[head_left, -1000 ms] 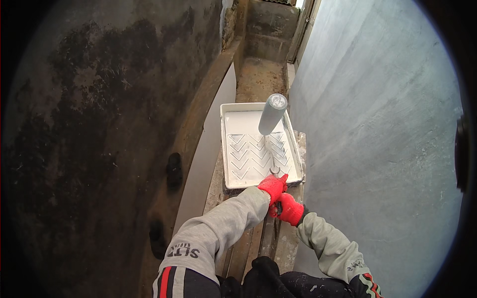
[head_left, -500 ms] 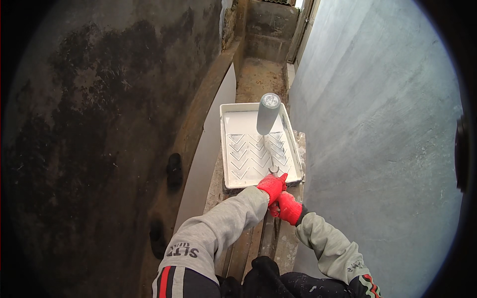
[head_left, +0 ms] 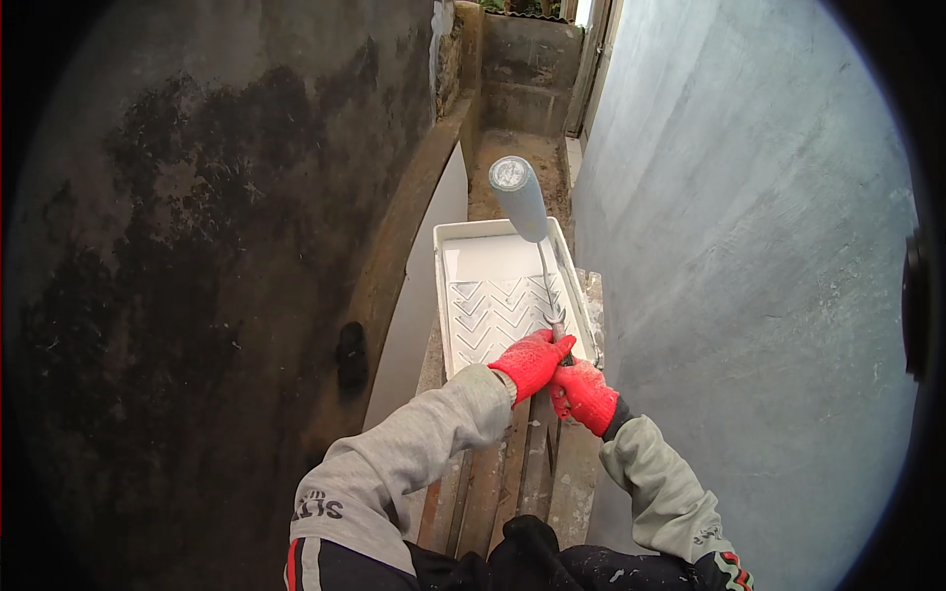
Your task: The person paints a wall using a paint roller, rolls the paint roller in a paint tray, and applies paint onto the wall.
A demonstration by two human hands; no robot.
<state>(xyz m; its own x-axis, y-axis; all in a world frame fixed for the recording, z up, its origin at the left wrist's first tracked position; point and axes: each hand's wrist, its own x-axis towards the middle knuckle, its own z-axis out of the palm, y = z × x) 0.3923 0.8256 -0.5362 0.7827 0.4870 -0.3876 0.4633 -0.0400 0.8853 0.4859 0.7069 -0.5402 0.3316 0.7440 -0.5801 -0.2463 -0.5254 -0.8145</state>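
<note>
Both my hands, in red gloves, are closed on the handle of a paint roller (head_left: 525,203). My left hand (head_left: 532,361) grips nearer the wire frame, and my right hand (head_left: 585,394) holds the handle just behind it. The roller's pale grey-blue sleeve is raised above the far end of a white paint tray (head_left: 440,295), tilted up with its round end toward me. White paint (head_left: 483,258) lies in the tray's far part, and smeared zigzag ridges cover the near slope. My left forearm hides the tray's near left corner.
The tray rests on a paint-spattered wooden plank bench (head_left: 493,492). A light grey wall (head_left: 749,246) rises close on the right, a dark stained wall (head_left: 197,246) on the left. A pale board (head_left: 419,266) leans beside the bench; a black sandal (head_left: 351,355) lies on the ground.
The roller has been lifted and swung slightly left, its sleeve now higher and farther over the tray's far edge. My hands have shifted a little, the left toward the left, the right toward the right.
</note>
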